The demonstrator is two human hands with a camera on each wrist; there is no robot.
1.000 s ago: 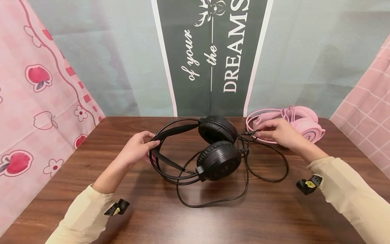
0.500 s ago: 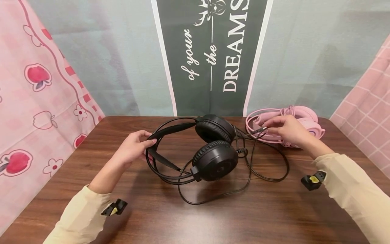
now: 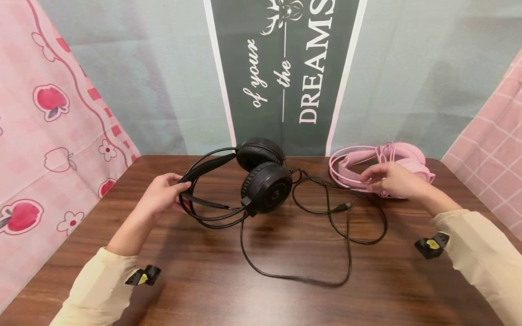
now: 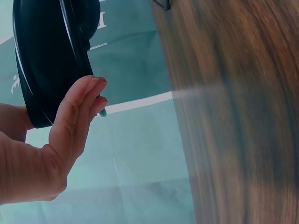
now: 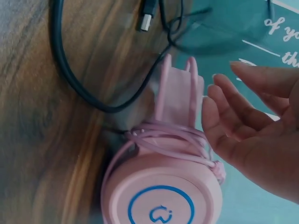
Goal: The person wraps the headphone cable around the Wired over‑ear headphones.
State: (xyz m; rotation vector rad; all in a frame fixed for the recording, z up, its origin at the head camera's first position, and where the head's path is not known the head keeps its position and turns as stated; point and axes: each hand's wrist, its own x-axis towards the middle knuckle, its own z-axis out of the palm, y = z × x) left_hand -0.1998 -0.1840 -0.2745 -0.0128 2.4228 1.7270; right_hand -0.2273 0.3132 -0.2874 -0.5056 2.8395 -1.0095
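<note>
My left hand [image 3: 165,194] pinches the padded headband of the black headphones [image 3: 267,188] between thumb and fingers, at the left part of the table. Both round ear cups point to the right. In the left wrist view the black headband [image 4: 46,56] stands between the thumb and the straight fingers. A black cable [image 3: 281,276] trails from the headphones in loops, its USB plug [image 3: 342,207] at the middle right. My right hand [image 3: 395,181] holds nothing, its fingers loosely bent beside the pink headphones [image 3: 412,156]. In the right wrist view the palm and fingers [image 5: 243,116] show bare.
The pink headphones' own cord [image 5: 173,142] is wound round them at the back right of the brown wooden table [image 3: 228,294]. Behind hangs a grey-green cloth with a dark printed panel [image 3: 281,113]. Pink cloths [image 3: 53,154] close off both sides.
My left hand has moved left, drawing the black headphones away from the pink ones. My right hand has let go of the cable's plug end and shifted slightly right; the cable has dropped into wider loops.
</note>
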